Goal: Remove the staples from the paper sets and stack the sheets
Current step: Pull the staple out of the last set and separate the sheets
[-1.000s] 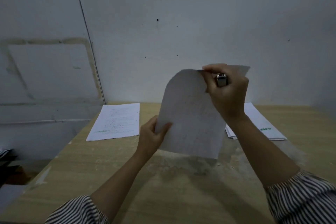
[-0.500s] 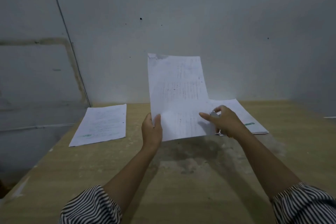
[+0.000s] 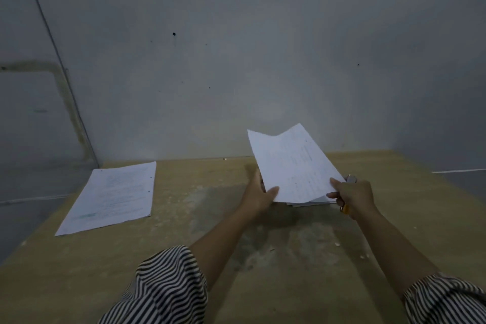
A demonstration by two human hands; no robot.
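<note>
A worn wooden table point(image 3: 79, 271) meets a dim grey wall point(image 3: 236, 47).

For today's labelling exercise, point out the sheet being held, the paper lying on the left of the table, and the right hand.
held sheet point(image 3: 294, 166), head view, middle of its printed face.
left paper point(image 3: 110, 196), head view, centre of the top page.
right hand point(image 3: 353, 196), head view, back of the hand.
</note>
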